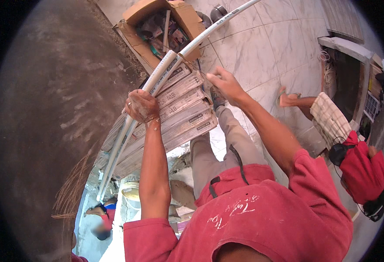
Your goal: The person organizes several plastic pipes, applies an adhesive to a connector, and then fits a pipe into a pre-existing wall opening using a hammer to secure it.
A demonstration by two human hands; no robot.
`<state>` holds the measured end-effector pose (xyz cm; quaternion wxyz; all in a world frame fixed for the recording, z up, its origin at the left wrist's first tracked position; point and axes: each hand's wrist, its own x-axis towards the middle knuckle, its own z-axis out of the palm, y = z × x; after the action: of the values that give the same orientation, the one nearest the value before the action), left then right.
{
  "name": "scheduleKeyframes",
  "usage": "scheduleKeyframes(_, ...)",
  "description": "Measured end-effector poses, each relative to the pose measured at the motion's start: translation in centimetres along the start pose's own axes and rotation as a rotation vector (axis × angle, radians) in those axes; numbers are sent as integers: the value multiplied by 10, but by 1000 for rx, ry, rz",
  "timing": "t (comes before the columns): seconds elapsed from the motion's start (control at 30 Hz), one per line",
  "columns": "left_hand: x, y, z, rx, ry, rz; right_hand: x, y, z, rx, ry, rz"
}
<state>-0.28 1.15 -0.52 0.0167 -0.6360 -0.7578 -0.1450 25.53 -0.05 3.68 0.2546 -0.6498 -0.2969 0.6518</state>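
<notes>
My left hand (142, 105) is wrapped round a white braided hose (159, 72) whose cut end points away from me. Alongside it runs a longer, thinner white pipe (205, 35), curving from the far top edge down to the lower left. A thin brownish wire (192, 65) loops round both near the cut end and stretches toward my right hand (225, 85). That hand is closed, fingers pinched, apparently on the wire's end. Beneath my left hand lies a stack of long, flat cardboard boxes (179, 107) with printed ends.
An open cardboard box (135, 41) of mixed items stands at the far side on marble-patterned tiles (248, 48). A dark rough wall (48, 96) rises on my left. To the right, a person in red (362, 170) is near a shelf (347, 46). A bucket (131, 192) and another person (107, 218) are lower left.
</notes>
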Motion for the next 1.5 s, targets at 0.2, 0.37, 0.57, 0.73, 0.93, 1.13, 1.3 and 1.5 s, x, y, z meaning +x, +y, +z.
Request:
scheduleKeyframes(0.2,2,7,3,22,-16,23,50,-1,18,24,61,-158)
scheduleKeyframes(0.37,0,4,1,102,13,27,1,45,-6,74,38,-230)
scheduleKeyframes(0.57,-2,9,-1,69,16,26,39,-20,21,-94,124,-113)
scheduleKeyframes(0.73,-6,8,-3,101,17,13,-5,10,-7,15,133,-23)
scheduleKeyframes(0.93,-3,7,7,146,37,5,-26,1,-1,-176,146,-167)
scheduleKeyframes(1.13,-6,7,4,112,96,29,-6,-49,2,-824,77,-347)
scheduleKeyframes(1.3,-5,7,1,113,40,-13,7,-64,11,-1075,-97,-468)
scheduleKeyframes(1.5,-6,7,0,76,58,11,24,-83,21,-1251,-172,-467)
